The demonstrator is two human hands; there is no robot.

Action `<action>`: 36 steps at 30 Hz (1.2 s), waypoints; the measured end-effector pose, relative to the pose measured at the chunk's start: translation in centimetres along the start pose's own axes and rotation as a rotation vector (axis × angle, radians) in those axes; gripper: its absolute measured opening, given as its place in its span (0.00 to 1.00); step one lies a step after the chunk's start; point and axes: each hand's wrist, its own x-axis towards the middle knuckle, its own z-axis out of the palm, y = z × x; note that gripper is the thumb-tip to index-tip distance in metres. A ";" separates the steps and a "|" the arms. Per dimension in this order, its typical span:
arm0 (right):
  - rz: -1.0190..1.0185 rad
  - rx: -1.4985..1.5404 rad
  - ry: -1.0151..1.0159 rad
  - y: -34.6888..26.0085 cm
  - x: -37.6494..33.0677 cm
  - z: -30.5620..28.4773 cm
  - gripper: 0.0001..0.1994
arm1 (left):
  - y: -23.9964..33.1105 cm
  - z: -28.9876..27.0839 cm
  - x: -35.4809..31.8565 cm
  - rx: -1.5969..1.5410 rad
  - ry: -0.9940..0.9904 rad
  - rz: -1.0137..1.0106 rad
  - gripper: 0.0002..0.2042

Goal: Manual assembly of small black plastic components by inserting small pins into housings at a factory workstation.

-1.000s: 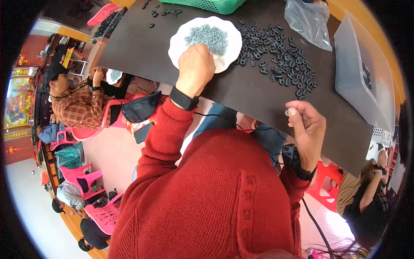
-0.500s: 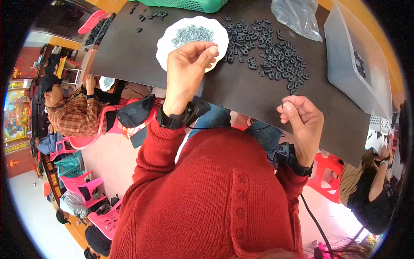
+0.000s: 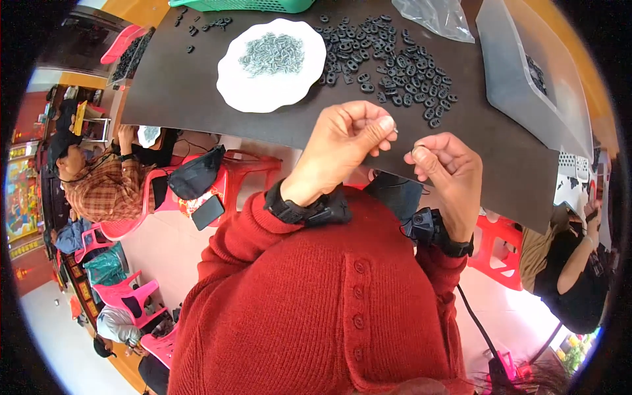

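Note:
My left hand is closed in a pinch in front of the table's near edge. A tiny silvery glint at its fingertips looks like a small metal spring. Close beside it on the right, my right hand is also pinched, and its fingers hide whatever is between them. The hands are apart. A white scalloped plate beyond my left hand holds a heap of small silvery metal springs. To the plate's right, many black two-hole cord locks lie spread over the dark table.
A green basket stands at the far edge, with a few black bits near it. On the right are a clear plastic bag and a translucent bin. A red stool and a seated person are at left.
My left hand has moved from over the plate to the right and nearer me, up beside my right hand. The right hand stays pinched in nearly the same place.

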 end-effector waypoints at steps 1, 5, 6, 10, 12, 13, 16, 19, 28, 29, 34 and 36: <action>-0.001 -0.017 0.010 0.1 -0.1 -0.1 0.08 | -0.2 0.4 0.0 0.021 -0.001 -0.017 0.10; -0.065 -0.033 0.026 0.5 -0.2 -0.3 0.11 | -0.6 1.1 -0.2 0.024 -0.029 -0.047 0.10; -0.064 -0.033 0.026 0.4 -0.3 -0.3 0.11 | -0.7 1.1 -0.1 0.019 -0.022 -0.042 0.10; -0.051 -0.021 0.038 0.1 -0.8 0.0 0.13 | -1.1 1.3 -0.3 -0.007 -0.007 -0.044 0.10; -0.052 -0.035 0.037 0.0 -0.9 0.1 0.14 | -1.1 1.4 -0.4 -0.012 -0.012 -0.049 0.11; -0.053 -0.024 0.053 0.0 -0.9 0.2 0.14 | -1.1 1.4 -0.5 -0.016 -0.016 -0.052 0.11; -0.052 -0.007 0.087 -0.3 -1.2 0.3 0.14 | -1.1 1.4 -0.7 -0.018 -0.008 -0.057 0.11; -0.063 0.004 0.125 -0.4 -1.4 0.4 0.12 | -1.2 1.3 -0.8 -0.033 -0.023 -0.067 0.11; -0.125 0.036 0.125 -0.3 -1.7 0.6 0.11 | -0.5 1.4 -1.5 -0.067 -0.050 -0.143 0.12; -0.126 0.042 0.123 -0.3 -1.8 0.7 0.11 | -0.5 1.4 -1.5 -0.069 -0.051 -0.143 0.12; -0.123 0.012 0.124 -0.6 -2.0 0.9 0.11 | -0.3 1.1 -1.8 0.007 -0.033 -0.150 0.12; -0.130 -0.013 0.118 -0.6 -2.1 1.0 0.12 | -0.3 1.0 -1.9 0.012 -0.035 -0.144 0.12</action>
